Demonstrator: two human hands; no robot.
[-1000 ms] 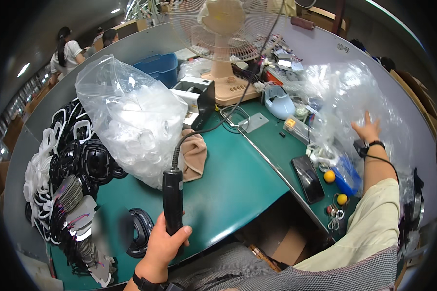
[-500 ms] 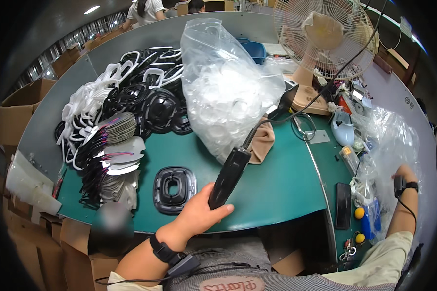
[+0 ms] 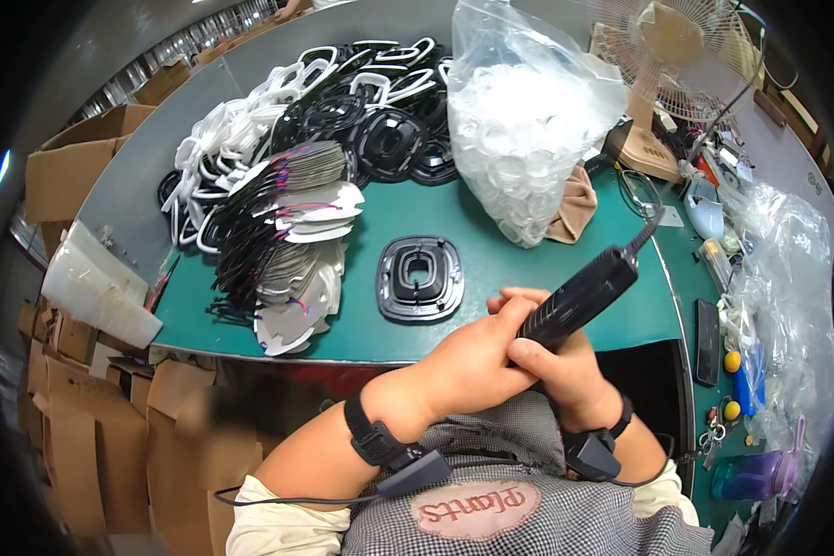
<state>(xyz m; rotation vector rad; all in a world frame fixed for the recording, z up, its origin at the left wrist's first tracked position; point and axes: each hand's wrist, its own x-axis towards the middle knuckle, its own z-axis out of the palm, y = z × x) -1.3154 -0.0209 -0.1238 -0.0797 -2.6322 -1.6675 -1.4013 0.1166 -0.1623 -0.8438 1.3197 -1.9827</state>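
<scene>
Ahead of the left hand (image 3: 463, 366), a black rounded-square plastic frame (image 3: 444, 278) is lying untouched. The right hand (image 3: 574, 375), coming from crumpled clear plastic sheeting (image 3: 788, 255), is joining the left in gripping a black cylindrical corded tool (image 3: 584, 295), leaving neither free.

Tabletop (image 3: 493, 264) lies open before the hands (image 3: 468, 357); plastic bag (image 3: 528, 139) blocks beyond.

– What carries the things?
– A green table (image 3: 417, 206). White frames (image 3: 227, 134), black panels (image 3: 389, 141) and a stack of grey plates (image 3: 310, 171) lie on its left.
– And the middle?
– A lone panel (image 3: 417, 301); beyond it a full clear bag (image 3: 528, 130), with a brown cloth (image 3: 574, 206) beside it.
– The right?
– A fan (image 3: 649, 153) at the back, then a phone (image 3: 707, 343), two yellow balls (image 3: 733, 361), keys (image 3: 713, 434) and a bottle (image 3: 751, 476).
</scene>
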